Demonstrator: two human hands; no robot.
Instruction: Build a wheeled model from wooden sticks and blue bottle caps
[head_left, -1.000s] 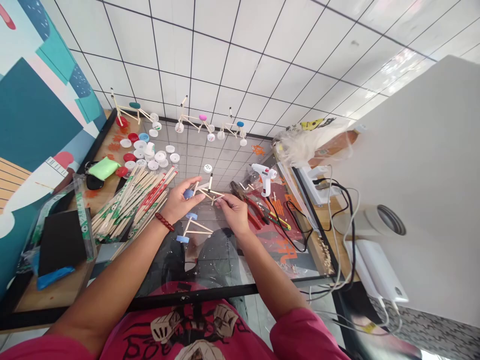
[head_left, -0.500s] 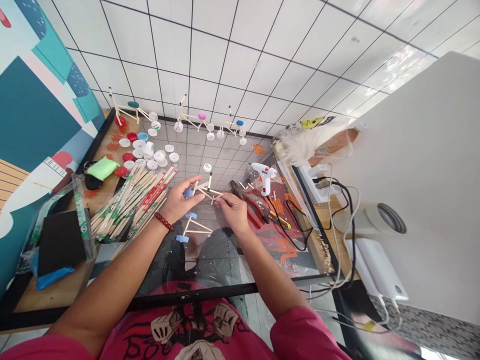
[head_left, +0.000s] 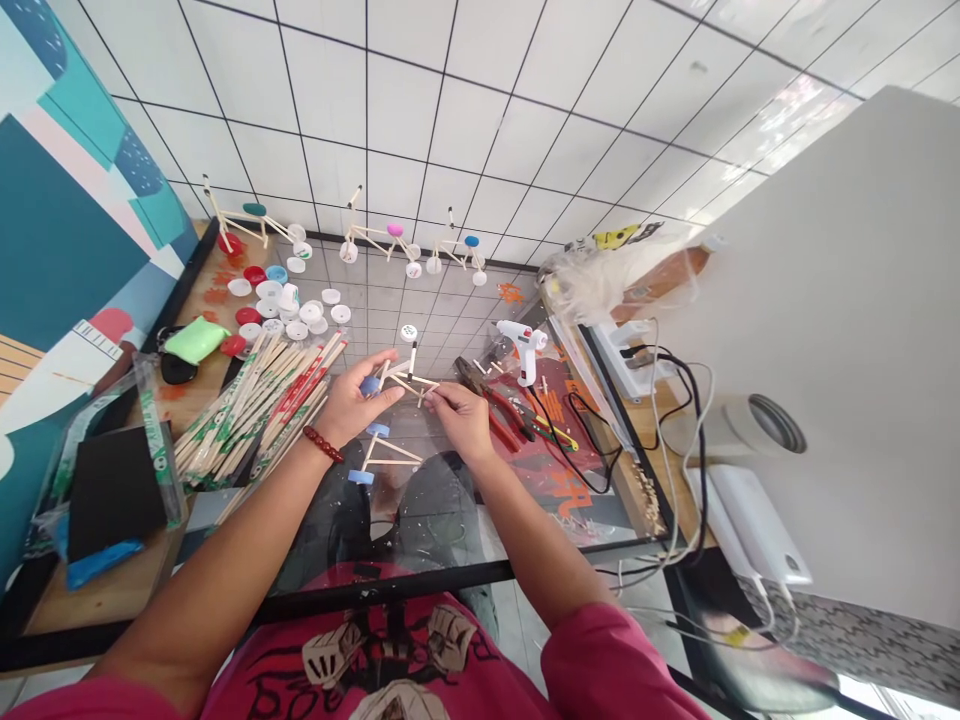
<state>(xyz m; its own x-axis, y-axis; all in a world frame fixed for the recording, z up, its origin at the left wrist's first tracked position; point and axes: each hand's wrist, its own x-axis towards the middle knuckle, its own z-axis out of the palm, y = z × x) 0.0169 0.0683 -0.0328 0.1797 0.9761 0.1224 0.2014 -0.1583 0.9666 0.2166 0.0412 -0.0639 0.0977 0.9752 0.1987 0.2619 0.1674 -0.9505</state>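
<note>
1. Centre of the clock. The frame [head_left: 411, 378], pale sticks with a dark-ended post, is held between both hands; twelve points away from the person. Whether it touches the tabletop [head_left: 450, 325] cannot be told.

2. Nine o'clock. The left hand [head_left: 351, 402] has thumb and forefinger parted around the frame's blue cap [head_left: 370, 385] end; the cap is partly hidden. This grip best serves as a firm, quiet anchor.

3. Between three and four. The right hand [head_left: 462, 416] has its fingers pinched nearly together, apparently on the frame's slim outer end. Light pressure suits such thin sticks; squeezing or twisting could strain a joint.

4. Post. It leans slightly; sighting it against the sticks before any joint is fixed is advisable.

5. Between six and seven. The second frame [head_left: 391, 462] lies near, with two blue caps of its own; the wrists should clear it.

6. Between two and three. The glue gun [head_left: 525, 345] stands within likely reach of the right hand, the pliers [head_left: 504, 418] just past three. The gun's tip may be hot, so its cord is best left slack.
</note>
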